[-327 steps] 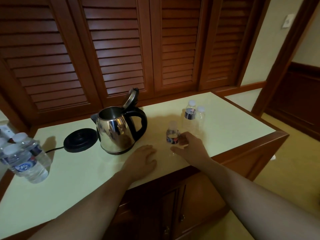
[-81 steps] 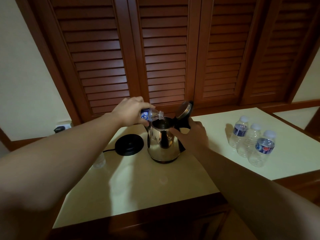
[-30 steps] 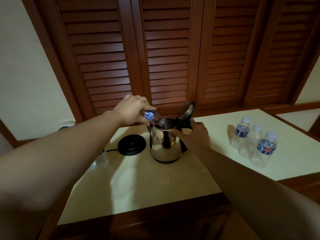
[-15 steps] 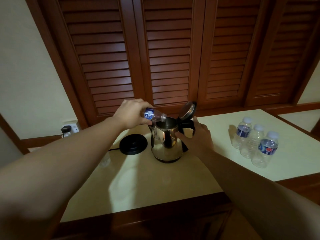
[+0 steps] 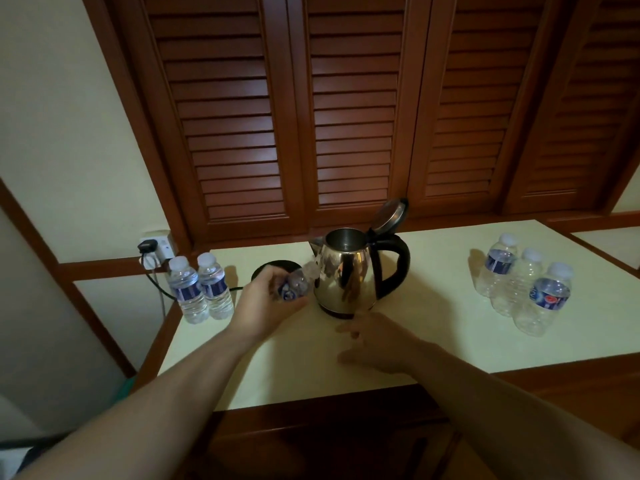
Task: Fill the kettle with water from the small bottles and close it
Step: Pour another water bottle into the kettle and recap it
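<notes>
A steel kettle (image 5: pixel 346 271) with a black handle stands mid-counter, its lid (image 5: pixel 389 214) hinged up and open. My left hand (image 5: pixel 266 303) grips a small clear bottle (image 5: pixel 294 284) lying sideways just left of the kettle's body, below the spout. My right hand (image 5: pixel 372 337) hovers low over the counter in front of the kettle, fingers spread and holding nothing. Two capped full bottles (image 5: pixel 201 289) stand at the counter's left end. Three bottles (image 5: pixel 523 285) that look empty stand at the right.
The black kettle base (image 5: pixel 268 268) sits behind my left hand, its cord running to a wall socket (image 5: pixel 156 247) at the left. Louvred wooden doors (image 5: pixel 346 109) rise behind the pale counter (image 5: pixel 433 341). The counter's wooden front edge runs below my forearms.
My left hand has brought the bottle down from over the kettle's mouth to beside its body. My right hand has let go of the kettle's handle and dropped toward the counter.
</notes>
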`<state>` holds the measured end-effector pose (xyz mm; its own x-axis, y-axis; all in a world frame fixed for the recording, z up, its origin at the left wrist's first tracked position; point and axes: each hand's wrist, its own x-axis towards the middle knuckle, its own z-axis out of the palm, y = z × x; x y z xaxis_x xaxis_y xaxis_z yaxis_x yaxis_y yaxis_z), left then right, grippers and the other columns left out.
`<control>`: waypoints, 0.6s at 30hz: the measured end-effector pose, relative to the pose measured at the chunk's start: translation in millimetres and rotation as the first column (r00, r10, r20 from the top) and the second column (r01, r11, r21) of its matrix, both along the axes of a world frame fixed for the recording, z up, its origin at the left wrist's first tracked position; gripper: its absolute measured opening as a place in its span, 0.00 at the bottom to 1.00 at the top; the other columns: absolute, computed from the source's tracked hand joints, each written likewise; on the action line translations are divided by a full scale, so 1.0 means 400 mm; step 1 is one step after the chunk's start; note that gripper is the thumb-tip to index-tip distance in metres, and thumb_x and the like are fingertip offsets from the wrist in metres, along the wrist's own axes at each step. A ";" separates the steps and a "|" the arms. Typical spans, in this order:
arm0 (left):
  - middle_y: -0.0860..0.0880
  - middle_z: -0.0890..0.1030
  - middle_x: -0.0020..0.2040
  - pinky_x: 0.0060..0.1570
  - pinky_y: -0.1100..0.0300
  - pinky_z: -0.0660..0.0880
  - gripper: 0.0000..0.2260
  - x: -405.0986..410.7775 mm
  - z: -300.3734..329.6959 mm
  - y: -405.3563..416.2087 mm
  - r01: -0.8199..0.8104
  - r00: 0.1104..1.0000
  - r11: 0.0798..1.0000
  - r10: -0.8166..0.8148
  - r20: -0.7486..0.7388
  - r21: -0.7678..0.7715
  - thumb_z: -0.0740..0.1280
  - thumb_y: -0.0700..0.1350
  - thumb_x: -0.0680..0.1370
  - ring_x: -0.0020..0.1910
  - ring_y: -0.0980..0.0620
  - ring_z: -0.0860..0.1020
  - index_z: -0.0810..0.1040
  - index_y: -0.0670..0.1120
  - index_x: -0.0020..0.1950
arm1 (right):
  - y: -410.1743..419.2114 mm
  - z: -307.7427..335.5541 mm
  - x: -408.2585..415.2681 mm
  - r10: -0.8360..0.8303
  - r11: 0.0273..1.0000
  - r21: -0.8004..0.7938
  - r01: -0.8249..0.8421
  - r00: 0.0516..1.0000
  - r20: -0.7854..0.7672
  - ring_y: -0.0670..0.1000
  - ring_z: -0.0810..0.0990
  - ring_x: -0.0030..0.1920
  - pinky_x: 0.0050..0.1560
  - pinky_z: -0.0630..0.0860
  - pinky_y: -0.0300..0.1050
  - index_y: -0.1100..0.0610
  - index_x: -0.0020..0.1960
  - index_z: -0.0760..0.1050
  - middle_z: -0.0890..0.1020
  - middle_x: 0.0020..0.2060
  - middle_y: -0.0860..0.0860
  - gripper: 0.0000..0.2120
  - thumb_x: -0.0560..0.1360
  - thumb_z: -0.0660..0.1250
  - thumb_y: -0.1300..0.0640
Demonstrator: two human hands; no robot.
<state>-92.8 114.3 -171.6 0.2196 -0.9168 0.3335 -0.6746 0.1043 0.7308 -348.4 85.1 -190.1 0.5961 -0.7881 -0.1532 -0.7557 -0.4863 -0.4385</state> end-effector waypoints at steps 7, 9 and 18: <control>0.60 0.81 0.50 0.42 0.74 0.72 0.24 0.016 -0.046 0.060 0.031 0.997 0.995 -0.038 0.069 0.093 0.83 0.54 0.66 0.48 0.67 0.78 0.77 0.55 0.57 | 0.005 -0.008 0.015 0.013 0.997 -0.077 -0.014 1.000 -0.009 0.46 0.73 0.46 0.44 0.70 0.42 0.52 0.54 0.75 0.73 0.50 0.47 0.11 0.80 0.68 0.45; 0.61 0.80 0.51 0.42 0.73 0.73 0.24 0.018 -0.045 0.068 0.040 0.994 0.994 -0.050 0.092 0.106 0.83 0.55 0.67 0.49 0.67 0.78 0.77 0.55 0.58 | -0.001 -0.002 0.018 -0.080 0.991 -0.078 0.104 0.960 0.269 0.46 0.73 0.43 0.43 0.71 0.42 0.52 0.52 0.75 0.75 0.46 0.48 0.09 0.81 0.68 0.47; 0.62 0.81 0.53 0.48 0.67 0.78 0.23 -0.008 -0.031 0.081 0.196 0.977 0.980 -0.198 0.084 0.036 0.80 0.58 0.67 0.53 0.62 0.79 0.77 0.59 0.58 | 0.001 0.056 0.044 -0.131 0.984 -0.019 0.179 0.784 0.606 0.41 0.81 0.52 0.51 0.77 0.34 0.49 0.63 0.81 0.82 0.53 0.43 0.15 0.79 0.71 0.44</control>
<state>-95.9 146.6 -184.0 0.0055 -0.9482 0.3176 -0.7036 0.2220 0.6750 -330.9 85.5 -167.7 0.4173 -0.8725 0.2542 -0.4197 -0.4331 -0.7976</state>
